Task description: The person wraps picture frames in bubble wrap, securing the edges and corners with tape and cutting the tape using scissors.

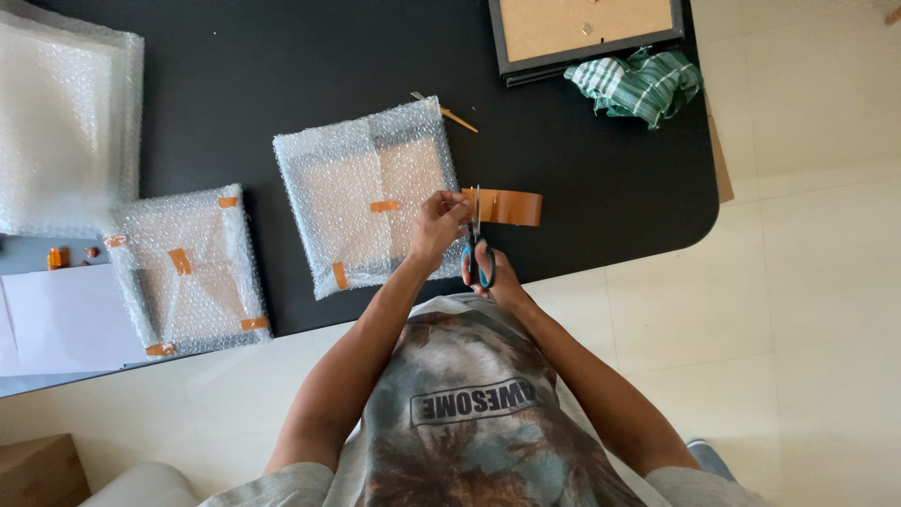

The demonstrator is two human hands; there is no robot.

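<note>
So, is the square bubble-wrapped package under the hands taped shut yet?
Partly: the bubble-wrapped package carries two brown tape pieces, while scissors cut another strip.

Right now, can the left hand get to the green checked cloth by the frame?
Probably not freely: the left hand is pinching the brown tape strip while the right hand works the scissors. The green checked cloth lies far off, with bare table between.
</note>
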